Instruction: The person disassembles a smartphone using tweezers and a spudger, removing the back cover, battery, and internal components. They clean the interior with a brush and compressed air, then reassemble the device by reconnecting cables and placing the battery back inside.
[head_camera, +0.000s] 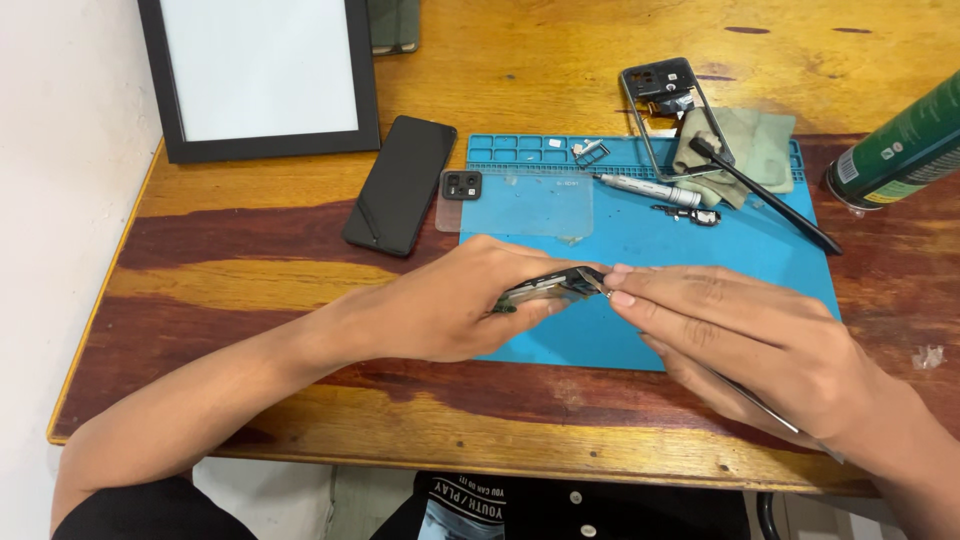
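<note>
My left hand (455, 300) grips a small phone circuit board (548, 287) edge-on above the blue work mat (700, 260). My right hand (740, 335) holds thin metal tweezers (765, 408), their tips touching the board's right end between my fingertips. The tweezers' handle runs back under my palm toward the table's front edge. Most of the board is hidden by my left fingers.
A black phone (400, 184) lies face up left of the mat, with a clear back cover (520, 203) and camera module beside it. A phone frame (672, 110), cloth (745, 150), pen-like screwdriver (645, 188), black brush (770, 197), green spray can (905, 145) and a framed white board (260, 75) are behind.
</note>
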